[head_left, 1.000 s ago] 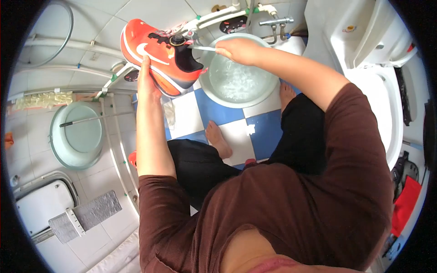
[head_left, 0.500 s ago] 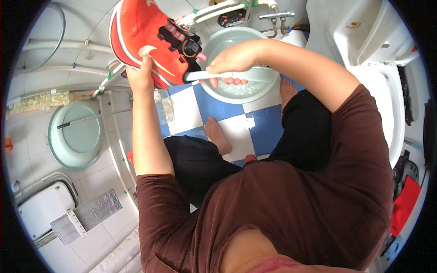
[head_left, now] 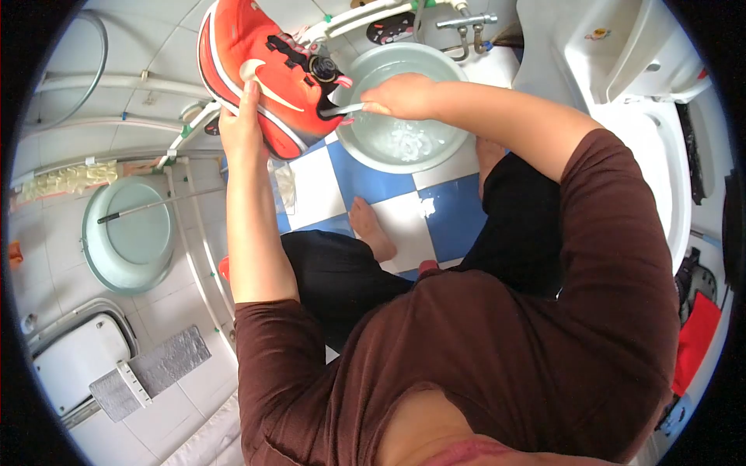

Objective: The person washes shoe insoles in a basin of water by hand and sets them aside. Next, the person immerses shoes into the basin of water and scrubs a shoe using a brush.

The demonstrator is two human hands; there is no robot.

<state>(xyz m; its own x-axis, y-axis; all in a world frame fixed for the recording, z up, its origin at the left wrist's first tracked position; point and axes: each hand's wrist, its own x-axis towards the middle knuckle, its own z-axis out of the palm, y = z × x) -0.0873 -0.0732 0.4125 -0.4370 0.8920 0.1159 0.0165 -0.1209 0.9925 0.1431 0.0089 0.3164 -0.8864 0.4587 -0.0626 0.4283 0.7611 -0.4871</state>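
Note:
A red-orange sneaker with a white swoosh and a black dial is held up at the top of the view. My left hand grips it by the sole side, thumb along its outer wall. In my right hand is a white-handled brush. Its far end goes into the shoe's collar opening, so the head is hidden. Beneath my right hand stands a pale green basin of water with some foam on the surface.
A blue and white tiled floor lies under my bare feet. White pipes run along the left wall, near a second green basin. To the right is a white sink; a metal faucet sits behind the basin.
My right hand has moved slightly up and left, pushing the brush deeper, so less of its handle shows. The sneaker has shifted a little right and down.

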